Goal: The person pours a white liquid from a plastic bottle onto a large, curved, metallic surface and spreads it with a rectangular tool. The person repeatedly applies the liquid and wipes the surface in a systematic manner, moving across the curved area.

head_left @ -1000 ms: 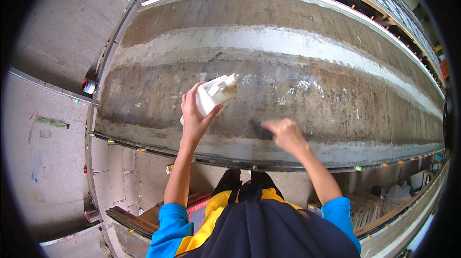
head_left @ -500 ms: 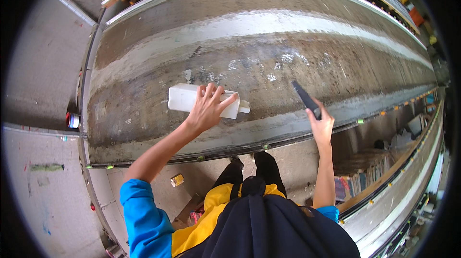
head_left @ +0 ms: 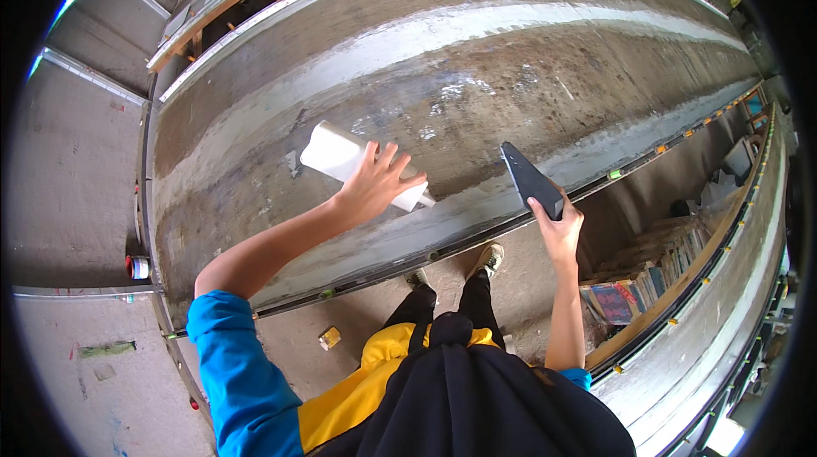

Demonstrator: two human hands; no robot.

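My left hand point(head_left: 372, 187) holds a white plastic bottle point(head_left: 339, 155) on its side, nozzle pointing right, over a long grey steel slab point(head_left: 255, 117) streaked with white residue. My right hand point(head_left: 559, 230) grips a dark flat scraper blade point(head_left: 528, 176), raised with its tip near the slab's front edge. Both arms wear blue sleeves, and my legs and shoes point(head_left: 487, 259) show below the slab's edge.
A small yellow can point(head_left: 329, 338) lies on the concrete floor by my feet. A red and white can point(head_left: 137, 267) stands at the slab's left end. Stacked coloured panels point(head_left: 634, 282) sit to the right, beside another long steel form point(head_left: 723, 312).
My right hand has lifted the scraper off the slab and drawn back to the right. My left hand has laid the bottle over to point right and moved slightly left.
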